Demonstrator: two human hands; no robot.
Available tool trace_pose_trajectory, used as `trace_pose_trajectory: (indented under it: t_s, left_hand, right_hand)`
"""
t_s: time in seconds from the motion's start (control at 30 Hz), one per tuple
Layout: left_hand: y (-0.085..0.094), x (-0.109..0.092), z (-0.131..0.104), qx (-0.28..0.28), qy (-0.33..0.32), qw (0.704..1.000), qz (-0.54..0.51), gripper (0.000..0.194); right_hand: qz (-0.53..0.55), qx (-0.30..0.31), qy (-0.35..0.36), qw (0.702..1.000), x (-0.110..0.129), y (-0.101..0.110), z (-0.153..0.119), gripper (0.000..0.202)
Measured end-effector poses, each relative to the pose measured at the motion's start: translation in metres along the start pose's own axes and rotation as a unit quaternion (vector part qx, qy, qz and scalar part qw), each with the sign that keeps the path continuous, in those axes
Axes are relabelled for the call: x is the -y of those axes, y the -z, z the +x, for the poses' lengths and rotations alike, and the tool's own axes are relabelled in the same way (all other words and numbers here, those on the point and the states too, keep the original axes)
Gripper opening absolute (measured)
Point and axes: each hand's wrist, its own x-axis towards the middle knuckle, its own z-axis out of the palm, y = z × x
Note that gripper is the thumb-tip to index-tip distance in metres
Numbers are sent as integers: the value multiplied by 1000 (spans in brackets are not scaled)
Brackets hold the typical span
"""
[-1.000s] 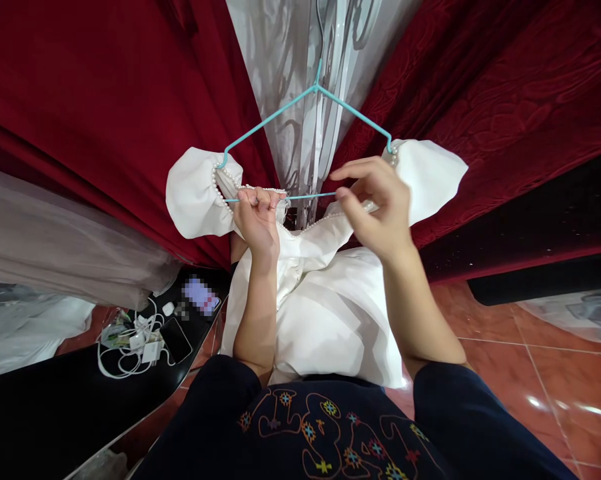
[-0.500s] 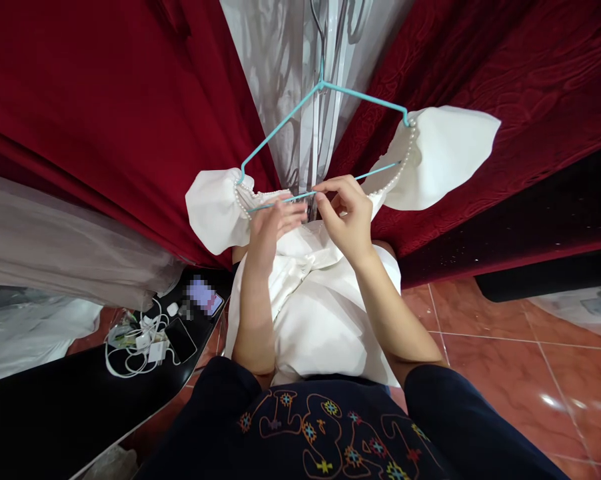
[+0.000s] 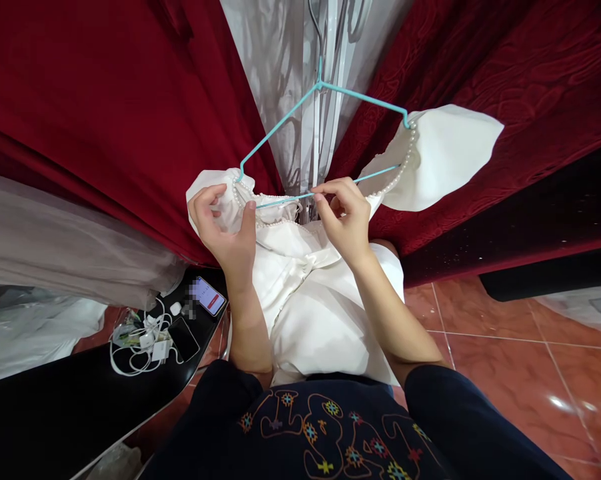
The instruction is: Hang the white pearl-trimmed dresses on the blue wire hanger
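Observation:
A white dress [image 3: 325, 320] with puffed sleeves and a pearl-trimmed neckline hangs on a light blue clothes hanger [image 3: 280, 125], its skirt draped towards me. With thumb and fingertips, my right hand [image 3: 348, 217] pinches the hanger's lower bar near the middle. My left hand [image 3: 225, 230] is at the left puffed sleeve [image 3: 204, 180], thumb spread away from the curved fingers. Its fingertips lie against or just over the sleeve fabric; firm contact cannot be made out. At the far right the other sleeve [image 3: 448, 157] puffs outward, the hanger's end inside its pearl edge.
Dark red drapes [image 3: 145, 100] flank a grey-white panel behind the hanger. At lower left, a black tabletop [image 3: 80, 400] bears a lit phone [image 3: 209, 295], a dark phone [image 3: 184, 339] and white cables [image 3: 125, 363]. Reddish tiles [image 3: 505, 373] cover the floor.
My left hand has moved left from the hanger's lower bar to the left sleeve, its thumb and fingers now spread. My right hand keeps its pinch on the bar, almost unmoved.

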Motion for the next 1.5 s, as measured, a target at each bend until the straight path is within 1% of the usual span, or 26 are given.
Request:
trace_pose_trajectory:
  t_s: [0.1,0.17,0.23,0.3,0.37,0.4,0.47,0.57,0.67,0.73,0.8,0.9,0.93,1.0,1.03,1.1,1.13,1.17,1.23,1.3,1.37,1.5]
  left_hand:
    - [-12,14,7,-20,13,999,22,35]
    - [-18,21,14,-22,26,999,19,30]
    - [-23,28,23,-5,39,999,6,26]
    - [-26,32,32,19,40,999,-3,25]
    - [-28,31,41,32,21,999,-1,29]
    - [-28,30,46,29,6,1000,1,31]
    - [-26,24,57,6,-30,1000,5,34]
    - [-16,18,76,-73,-79,994,-3,37]
    - [0,25,88,-146,-92,985,-18,41]
    - [10,38,83,-163,-75,984,-21,38]
    - [16,56,67,-156,-35,987,-14,28]
    - [16,83,34,-108,44,993,16,13]
    - [14,90,23,-89,62,994,10,14]
    - [9,98,7,-4,89,996,-21,20]
    - [6,99,0,49,98,993,-42,21]
    - [-1,97,-9,149,112,979,-86,23]
    - [-5,94,-12,183,116,970,-110,24]
    - [-8,91,-15,204,117,962,-136,26]
    - [-16,82,-20,216,113,950,-195,32]
    - [-23,74,-24,204,111,942,-240,35]
    - [-29,66,-28,177,124,941,-259,35]
    - [-41,57,-33,91,155,950,-256,41]
  right_hand:
    - [-8,8,2,1000,0,1,1,30]
    - [-6,13,9,1000,-1,2,1,30]
    - [-4,14,19,1000,-2,3,2,28]
    - [-4,10,26,1000,-3,4,2,28]
    - [-13,5,19,1000,-3,3,4,31]
    - [-18,3,12,1000,-3,3,5,33]
    - [-24,3,-1,1000,-3,2,9,39]
    - [-16,16,-16,1000,-6,3,14,44]
    - [-19,21,-25,999,-9,5,16,44]
    - [-18,21,-27,999,-10,5,15,44]
    - [-9,17,-27,999,-8,4,13,45]
    - [-6,10,-23,1000,-4,-1,10,48]
    - [-8,10,-21,1000,-3,-3,10,49]
    - [-11,13,-19,1000,-2,-5,10,50]
    - [-12,14,-19,1000,-3,-5,10,49]
    - [-15,12,-19,1000,-4,-5,10,47]
    - [-17,8,-20,1000,-5,-5,10,45]
    - [-18,4,-20,1000,-6,-5,9,43]
    - [-16,-3,-21,1000,-5,-5,7,38]
    - [-8,-4,-21,1000,-2,-6,5,34]
    - [-1,-3,-23,1000,1,-7,3,31]
    - [-7,-11,-23,1000,5,-8,1,29]
